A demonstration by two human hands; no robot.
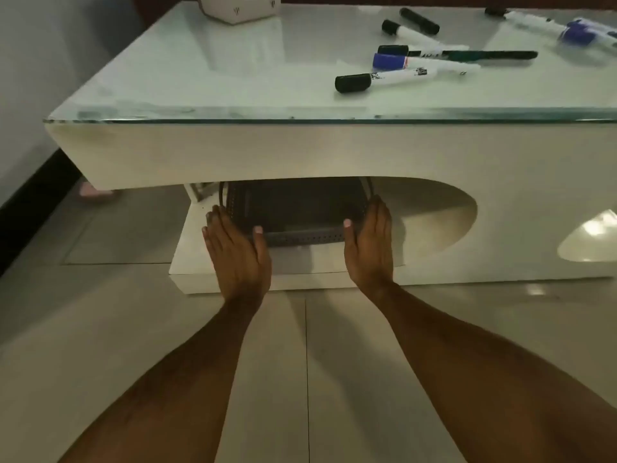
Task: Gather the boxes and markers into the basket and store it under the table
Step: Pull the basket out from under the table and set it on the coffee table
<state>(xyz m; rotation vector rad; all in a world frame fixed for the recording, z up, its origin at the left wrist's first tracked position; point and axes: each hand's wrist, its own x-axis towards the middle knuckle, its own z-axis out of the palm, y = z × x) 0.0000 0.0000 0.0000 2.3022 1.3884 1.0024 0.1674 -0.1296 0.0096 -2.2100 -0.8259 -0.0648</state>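
Observation:
A dark perforated basket [300, 233] sits on the low shelf under the white table [300, 152], its back half hidden in shadow. My left hand [235, 252] holds its left side and my right hand [369, 248] holds its right side, thumbs over the front rim. Several markers lie on the glass top at the right: one with a black cap [384, 78] nearest the edge, a blue-capped one [424, 62] behind it. A white box [238, 6] stands at the back, cut off by the frame's top. I cannot see inside the basket.
The table's glass edge [233, 119] overhangs the shelf opening. A curved cut-out [444, 215] opens to the right of the basket. Tiled floor [300, 362] spreads below my arms. A grey wall with dark skirting runs along the left.

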